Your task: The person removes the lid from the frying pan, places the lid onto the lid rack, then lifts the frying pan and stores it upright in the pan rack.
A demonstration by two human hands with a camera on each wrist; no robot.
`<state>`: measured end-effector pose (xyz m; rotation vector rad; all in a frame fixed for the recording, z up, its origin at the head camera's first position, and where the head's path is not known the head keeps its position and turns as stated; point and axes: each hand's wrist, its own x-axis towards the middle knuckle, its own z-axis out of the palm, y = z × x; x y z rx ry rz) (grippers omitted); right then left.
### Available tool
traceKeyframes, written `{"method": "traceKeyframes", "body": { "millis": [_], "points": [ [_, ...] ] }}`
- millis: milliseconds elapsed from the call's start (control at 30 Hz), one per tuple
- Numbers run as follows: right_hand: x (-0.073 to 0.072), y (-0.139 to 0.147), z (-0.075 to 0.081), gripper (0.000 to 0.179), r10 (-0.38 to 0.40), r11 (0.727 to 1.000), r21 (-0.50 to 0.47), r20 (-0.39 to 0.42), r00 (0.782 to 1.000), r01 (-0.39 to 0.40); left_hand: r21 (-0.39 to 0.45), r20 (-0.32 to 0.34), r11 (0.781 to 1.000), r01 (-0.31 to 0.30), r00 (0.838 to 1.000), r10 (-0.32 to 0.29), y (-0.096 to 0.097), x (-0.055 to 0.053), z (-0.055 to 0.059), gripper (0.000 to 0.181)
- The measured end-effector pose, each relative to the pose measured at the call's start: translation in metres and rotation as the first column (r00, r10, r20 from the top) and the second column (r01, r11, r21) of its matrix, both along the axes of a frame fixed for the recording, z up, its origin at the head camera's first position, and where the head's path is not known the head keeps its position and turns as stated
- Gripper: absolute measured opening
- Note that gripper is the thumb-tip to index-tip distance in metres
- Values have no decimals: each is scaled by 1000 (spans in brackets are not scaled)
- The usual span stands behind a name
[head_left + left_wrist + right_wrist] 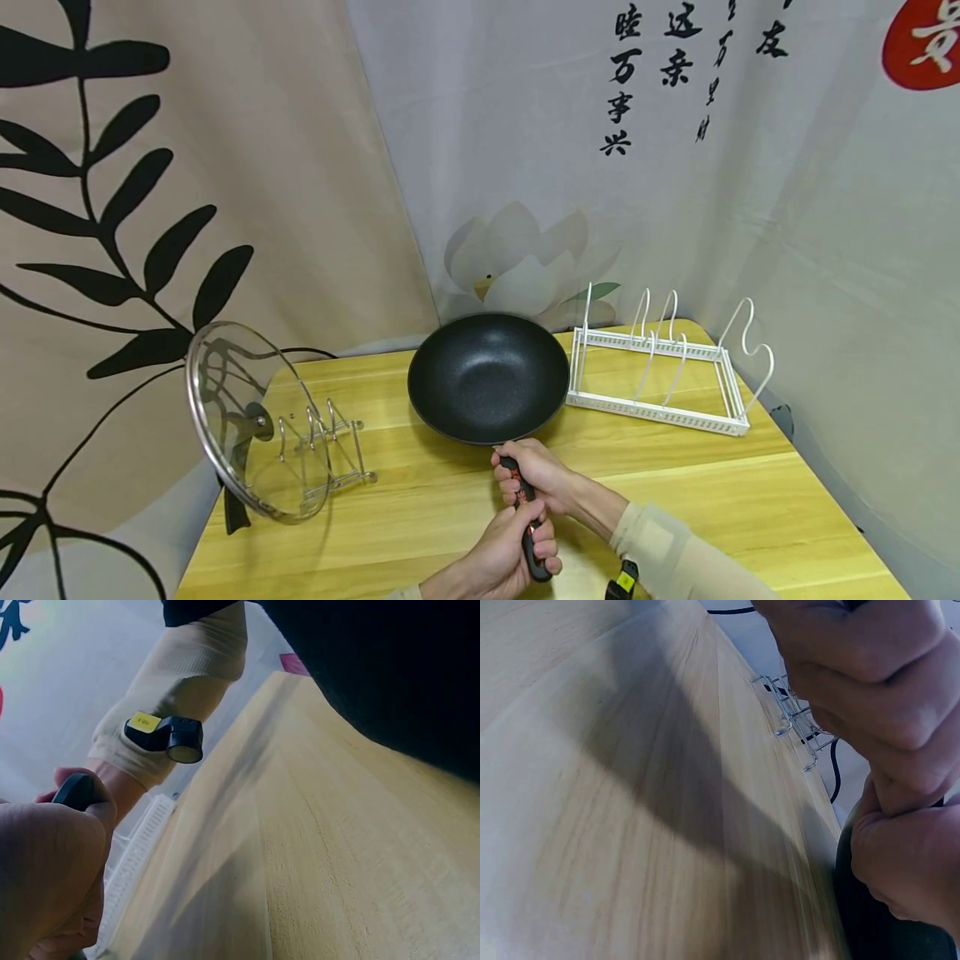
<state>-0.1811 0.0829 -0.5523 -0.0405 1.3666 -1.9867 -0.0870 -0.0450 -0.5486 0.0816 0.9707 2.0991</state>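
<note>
A black wok (489, 379) faces up near the middle of the table in the head view, its handle pointing toward me. My right hand (536, 471) grips the handle (528, 537) close to the wok's body. Behind it, my left hand (513, 546) wraps the lower part of the same handle. Up close in the left wrist view, the handle's dark end (75, 791) sticks out of the left hand (49, 870). Curled fingers of both hands fill the right side of the right wrist view, the dark wok (892, 934) partly hidden behind them.
On the wooden table (420, 517), a white rack (656, 408) with upright loops stands right of the wok. At left, a glass lid (198, 396) with a metal rim is propped upright beside a small wire rack (360, 450). Printed curtains (315, 208) hang behind.
</note>
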Motion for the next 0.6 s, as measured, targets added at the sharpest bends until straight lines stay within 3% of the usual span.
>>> {"method": "traceKeyframes", "body": {
  "millis": [600],
  "points": [
    [1, -5, 12, 18, 6, 1000, 13, -98, 995, -5, 5, -48, 1000, -16, 999, 16, -3, 3, 8, 26]
  ]
}}
